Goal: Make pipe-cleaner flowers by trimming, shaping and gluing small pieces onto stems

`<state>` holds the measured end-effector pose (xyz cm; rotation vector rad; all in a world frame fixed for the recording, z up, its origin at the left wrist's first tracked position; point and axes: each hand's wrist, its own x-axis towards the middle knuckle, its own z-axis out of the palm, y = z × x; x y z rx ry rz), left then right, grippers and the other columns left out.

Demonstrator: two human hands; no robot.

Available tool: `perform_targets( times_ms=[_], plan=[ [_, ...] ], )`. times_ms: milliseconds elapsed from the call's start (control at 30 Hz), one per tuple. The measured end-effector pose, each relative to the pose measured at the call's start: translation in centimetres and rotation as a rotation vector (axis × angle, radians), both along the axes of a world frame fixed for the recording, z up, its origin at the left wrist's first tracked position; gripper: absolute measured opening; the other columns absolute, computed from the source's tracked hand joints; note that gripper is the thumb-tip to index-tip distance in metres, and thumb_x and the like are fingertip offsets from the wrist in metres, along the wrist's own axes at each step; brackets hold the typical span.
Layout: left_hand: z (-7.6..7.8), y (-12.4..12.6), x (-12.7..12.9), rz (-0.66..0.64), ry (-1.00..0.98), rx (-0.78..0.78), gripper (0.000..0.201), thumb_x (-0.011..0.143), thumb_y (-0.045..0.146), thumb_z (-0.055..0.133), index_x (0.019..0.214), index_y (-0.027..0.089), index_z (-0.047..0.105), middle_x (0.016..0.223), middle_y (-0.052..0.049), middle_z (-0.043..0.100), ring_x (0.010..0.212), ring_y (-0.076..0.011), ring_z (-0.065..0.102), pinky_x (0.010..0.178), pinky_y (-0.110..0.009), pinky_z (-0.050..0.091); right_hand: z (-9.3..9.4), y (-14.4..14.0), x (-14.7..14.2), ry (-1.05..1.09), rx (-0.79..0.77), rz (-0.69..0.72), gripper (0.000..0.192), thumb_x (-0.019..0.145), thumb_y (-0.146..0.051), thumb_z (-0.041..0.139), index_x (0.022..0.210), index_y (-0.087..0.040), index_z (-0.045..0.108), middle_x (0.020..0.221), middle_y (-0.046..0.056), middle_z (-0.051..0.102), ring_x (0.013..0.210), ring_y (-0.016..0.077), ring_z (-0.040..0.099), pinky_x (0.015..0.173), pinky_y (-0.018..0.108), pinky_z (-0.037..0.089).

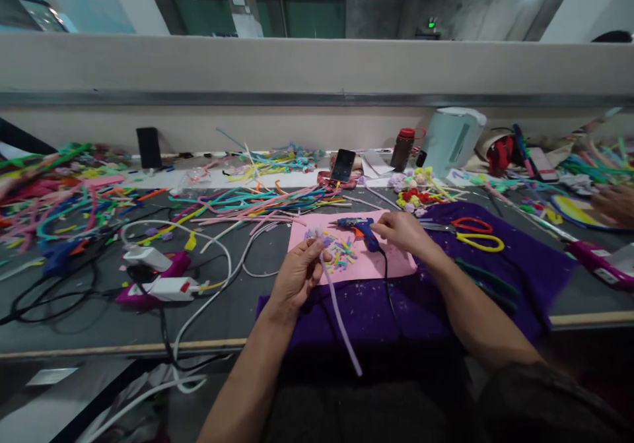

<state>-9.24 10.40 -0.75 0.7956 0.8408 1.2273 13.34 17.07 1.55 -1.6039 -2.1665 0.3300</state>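
Note:
A lavender pipe cleaner (pixel 339 317) is pinched in my left hand (pixel 302 268), its long tail hanging down past the table edge. At its upper end, by my fingertips, is a small pale fuzzy tuft whose shape is hard to make out. My right hand (pixel 403 233) has its fingers closed at the grip of a blue hot glue gun (pixel 364 230), which lies sideways with its nozzle pointing left. Under both is a pink sheet (pixel 396 268) with short cut pieces of coloured pipe cleaner (pixel 341 255) heaped on it.
Scissors (pixel 478 235) with red and yellow handles lie right on purple cloth (pixel 535 265). A power strip (pixel 143 294) with white cables is left. Pipe cleaners (pixel 267 199), a phone (pixel 343 166), a bottle (pixel 403 149) and a jug (pixel 450 142) line the back. Another person's hand (pixel 614 204) is far right.

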Motion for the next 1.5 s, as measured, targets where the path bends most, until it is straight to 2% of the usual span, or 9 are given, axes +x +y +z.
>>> perform_targets(
  times_ms=[133, 400, 633, 800, 900, 967, 1033, 1300, 1500],
  plan=[
    [0.0, 0.0, 0.0, -0.018, 0.012, -0.009, 0.025, 0.069, 0.029, 0.068, 0.074, 0.015, 0.048, 0.058, 0.004, 0.061, 0.026, 0.0013, 0.035, 0.024, -0.010, 0.021, -2.2, 1.2, -0.8, -0.178, -0.135, -0.103, 0.041, 0.070, -0.054, 0.056, 0.072, -0.016, 0.070, 0.073, 0.012, 0.069, 0.069, 0.0229, 0.061, 0.053, 0.026, 0.033],
    [-0.2, 0.1, -0.1, -0.055, 0.022, 0.012, 0.024, 0.071, 0.029, 0.068, 0.075, 0.014, 0.049, 0.060, 0.004, 0.061, 0.026, 0.0014, 0.036, 0.024, -0.010, 0.021, -3.3, 2.2, -0.6, 0.015, -0.210, -0.169, 0.029, 0.071, -0.038, 0.054, 0.071, -0.013, 0.069, 0.057, 0.006, 0.065, 0.051, 0.0154, 0.056, 0.046, 0.023, 0.032],
    [-0.3, 0.1, -0.2, -0.051, 0.004, -0.001, 0.024, 0.072, 0.030, 0.067, 0.075, 0.014, 0.049, 0.060, 0.004, 0.061, 0.027, 0.0018, 0.036, 0.025, -0.009, 0.022, -2.4, 1.6, -0.3, 0.203, -0.007, -0.198, 0.028, 0.076, -0.037, 0.047, 0.075, -0.014, 0.061, 0.066, 0.003, 0.061, 0.062, 0.0142, 0.054, 0.053, 0.023, 0.035],
    [-0.3, 0.0, -0.3, -0.001, -0.038, 0.003, 0.022, 0.070, 0.027, 0.068, 0.077, 0.013, 0.053, 0.062, 0.002, 0.062, 0.035, -0.0004, 0.046, 0.028, -0.008, 0.029, -1.1, -0.1, -1.4, 0.773, 0.358, -0.126, 0.035, 0.072, -0.035, 0.056, 0.102, -0.018, 0.052, 0.084, 0.003, 0.058, 0.068, 0.0139, 0.051, 0.061, 0.025, 0.041],
    [-0.2, 0.0, -0.4, 0.035, -0.060, -0.010, 0.022, 0.067, 0.025, 0.071, 0.075, 0.013, 0.054, 0.064, 0.001, 0.063, 0.041, -0.0019, 0.051, 0.030, -0.008, 0.032, -0.4, -1.2, -2.1, 1.087, 0.072, 0.083, 0.033, 0.069, -0.031, 0.059, 0.099, -0.019, 0.051, 0.078, 0.000, 0.053, 0.056, 0.0102, 0.045, 0.047, 0.022, 0.037],
    [-0.2, 0.0, -0.4, 0.063, -0.059, -0.019, 0.023, 0.065, 0.024, 0.072, 0.073, 0.013, 0.054, 0.064, 0.000, 0.063, 0.042, -0.0025, 0.052, 0.029, -0.009, 0.032, -0.1, -1.8, -2.4, 1.165, -0.204, 0.194, 0.021, 0.068, -0.027, 0.059, 0.086, -0.018, 0.053, 0.070, -0.002, 0.049, 0.049, 0.0075, 0.039, 0.040, 0.020, 0.032],
    [-0.2, 0.0, -0.5, 0.084, -0.055, -0.029, 0.023, 0.064, 0.025, 0.073, 0.071, 0.013, 0.054, 0.063, 0.000, 0.063, 0.040, -0.0024, 0.051, 0.028, -0.009, 0.031, 0.0, -2.2, -2.6, 1.204, -0.345, 0.222, 0.018, 0.065, -0.023, 0.060, 0.080, -0.017, 0.053, 0.068, -0.002, 0.049, 0.047, 0.0066, 0.039, 0.038, 0.019, 0.030],
    [-0.2, -0.1, -0.5, 0.124, -0.051, -0.023, 0.026, 0.066, 0.029, 0.072, 0.072, 0.013, 0.053, 0.065, 0.000, 0.064, 0.036, -0.0020, 0.049, 0.026, -0.010, 0.030, 0.4, -4.8, -3.6, 1.154, -0.275, 0.246, 0.039, 0.069, -0.020, 0.058, 0.106, -0.017, 0.048, 0.083, 0.005, 0.064, 0.052, 0.0106, 0.052, 0.040, 0.021, 0.035],
    [-0.4, 0.2, -0.7, 0.154, -0.074, -0.057, 0.022, 0.068, 0.024, 0.071, 0.077, 0.013, 0.053, 0.068, -0.001, 0.065, 0.046, -0.0048, 0.058, 0.031, -0.008, 0.036, 0.3, -5.9, -3.9, 1.115, -0.368, 0.325, 0.032, 0.078, -0.031, 0.053, 0.107, -0.017, 0.051, 0.088, 0.008, 0.068, 0.061, 0.0146, 0.060, 0.057, 0.027, 0.046]
  ],
)
